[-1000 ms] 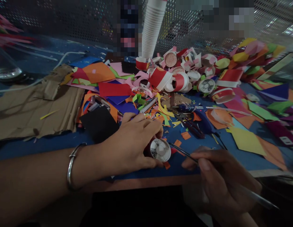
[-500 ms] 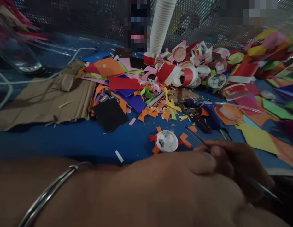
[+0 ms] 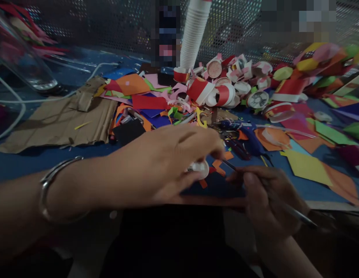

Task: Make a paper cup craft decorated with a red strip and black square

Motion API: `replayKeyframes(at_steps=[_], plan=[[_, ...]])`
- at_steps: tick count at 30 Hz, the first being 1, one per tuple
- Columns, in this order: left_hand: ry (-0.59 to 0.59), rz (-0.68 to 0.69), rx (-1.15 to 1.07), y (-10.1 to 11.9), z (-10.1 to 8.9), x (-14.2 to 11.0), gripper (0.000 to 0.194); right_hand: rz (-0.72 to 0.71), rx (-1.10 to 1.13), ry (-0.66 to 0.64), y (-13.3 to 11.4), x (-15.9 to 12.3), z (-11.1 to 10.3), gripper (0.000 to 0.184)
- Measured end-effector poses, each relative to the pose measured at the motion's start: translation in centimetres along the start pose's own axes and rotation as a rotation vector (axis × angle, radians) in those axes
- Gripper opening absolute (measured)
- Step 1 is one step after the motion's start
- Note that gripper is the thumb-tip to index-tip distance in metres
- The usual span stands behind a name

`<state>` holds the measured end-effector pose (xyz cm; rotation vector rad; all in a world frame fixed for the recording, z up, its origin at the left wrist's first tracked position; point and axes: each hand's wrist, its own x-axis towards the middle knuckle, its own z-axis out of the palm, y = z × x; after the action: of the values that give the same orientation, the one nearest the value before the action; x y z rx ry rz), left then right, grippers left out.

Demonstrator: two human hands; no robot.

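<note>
My left hand (image 3: 164,162) reaches over the blue table (image 3: 80,162) with its fingers curled round a small cut paper cup (image 3: 200,167), white bottom facing me, with red and orange paper bits stuck to it. My right hand (image 3: 266,197) is closed on a thin dark tool (image 3: 295,215) held like a pen; its tip points at the cup from the right. A metal bangle (image 3: 48,185) sits on my left wrist.
Coloured paper scraps (image 3: 144,102) and cut red-and-white cups (image 3: 222,92) are heaped behind. A tall stack of white cups (image 3: 193,34) stands at the back. Brown cardboard (image 3: 57,119) lies left, scissors (image 3: 240,144) right of centre, yellow paper (image 3: 307,166) at right.
My left arm, which filled the foreground half a second ago, has gone back to the cup and taken hold of it. My right hand keeps the tool near the cup.
</note>
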<state>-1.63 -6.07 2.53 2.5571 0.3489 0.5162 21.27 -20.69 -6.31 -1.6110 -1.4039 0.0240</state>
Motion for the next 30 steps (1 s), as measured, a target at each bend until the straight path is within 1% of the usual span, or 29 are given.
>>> replayKeyframes(at_steps=[1,2,3,4,6,8,11,15,17,19,21,23,24,26,28,30], plan=[[-0.059,0.038,0.040,-0.5,-0.4,0.3,0.033,-0.005,0.033,0.015,-0.3,-0.1,0.2,0.013],[-0.155,0.049,0.063,-1.1,-0.7,0.6,0.043,-0.010,0.060,0.029,-0.4,-0.1,0.4,0.012],[-0.226,0.080,0.060,-1.7,-0.7,1.0,0.049,-0.016,0.075,0.037,-0.5,0.0,0.4,0.012],[-0.288,0.079,0.057,-2.4,-0.6,1.3,0.055,-0.024,0.078,0.039,-0.5,0.0,0.4,0.011],[-0.334,0.087,0.038,-3.5,-0.1,1.9,0.060,-0.048,0.056,0.041,-0.5,0.2,0.3,0.011],[-0.321,0.089,0.018,-4.3,0.4,2.3,0.056,-0.068,0.041,0.032,-0.5,0.4,0.2,0.011],[-0.293,0.106,-0.006,-4.7,0.8,2.7,0.048,-0.079,0.010,0.004,-0.5,0.5,0.1,0.012],[-0.322,0.158,-0.027,-4.6,0.9,3.1,0.055,-0.069,0.010,0.001,-0.6,0.5,0.1,0.011],[-0.325,0.169,-0.030,-4.5,1.1,3.2,0.055,-0.062,0.016,0.008,-0.6,0.4,0.1,0.011],[-0.279,0.131,0.031,-4.4,1.4,3.2,0.054,-0.061,0.008,0.016,-0.7,0.4,0.2,0.012],[-0.200,0.023,0.148,-4.2,1.8,2.9,0.057,-0.062,0.006,0.029,-0.8,0.4,0.4,0.012],[-0.144,-0.091,0.246,-4.0,2.2,2.5,0.072,-0.059,0.024,0.061,-1.0,0.4,0.6,0.011],[-0.133,-0.127,0.271,-3.8,2.3,2.2,0.080,-0.051,0.034,0.078,-1.1,0.5,0.6,0.011],[-0.118,-0.139,0.281,-3.7,2.4,1.8,0.087,-0.033,0.050,0.094,-1.3,0.5,0.8,0.010],[-0.094,-0.108,0.276,-3.8,2.4,1.5,0.082,-0.009,0.064,0.071,-1.2,0.5,0.7,0.010],[-0.098,-0.081,0.239,-4.0,2.2,1.4,0.076,0.009,0.073,0.050,-1.1,0.5,0.6,0.009]])
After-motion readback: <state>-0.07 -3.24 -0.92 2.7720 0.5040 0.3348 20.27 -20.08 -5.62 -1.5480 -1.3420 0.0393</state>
